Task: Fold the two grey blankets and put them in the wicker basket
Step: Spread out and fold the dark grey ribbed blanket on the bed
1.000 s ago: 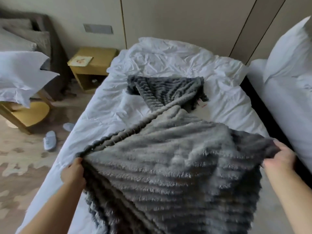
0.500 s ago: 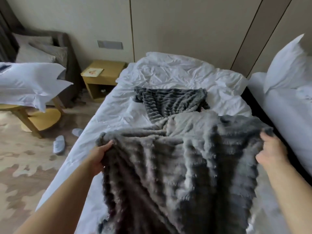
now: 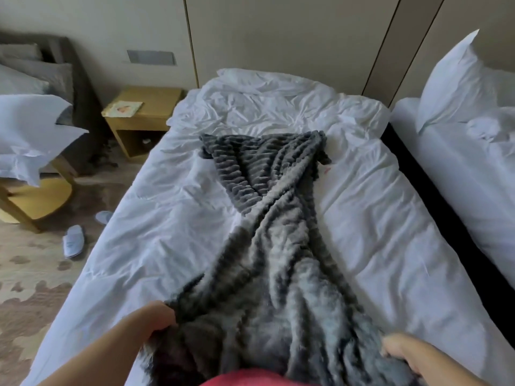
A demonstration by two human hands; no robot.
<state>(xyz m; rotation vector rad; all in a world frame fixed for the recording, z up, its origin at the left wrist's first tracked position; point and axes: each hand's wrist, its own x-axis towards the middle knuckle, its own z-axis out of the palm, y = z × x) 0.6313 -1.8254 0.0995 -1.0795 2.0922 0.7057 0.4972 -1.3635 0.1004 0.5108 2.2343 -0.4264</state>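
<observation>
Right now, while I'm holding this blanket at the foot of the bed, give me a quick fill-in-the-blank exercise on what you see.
1. The left hand and right hand both hold the near end of the ____ blanket.
2. The blanket lies lengthwise on a bed with ____ bedding.
3. ____ slippers lie on the carpet, left of the bed.

Missing words: grey; white; two.

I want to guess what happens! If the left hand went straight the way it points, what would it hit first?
Most likely the grey blanket, whose bunched edge the left hand grips; its folds lie right ahead, up and to the right. Depth is hard to judge.
</observation>
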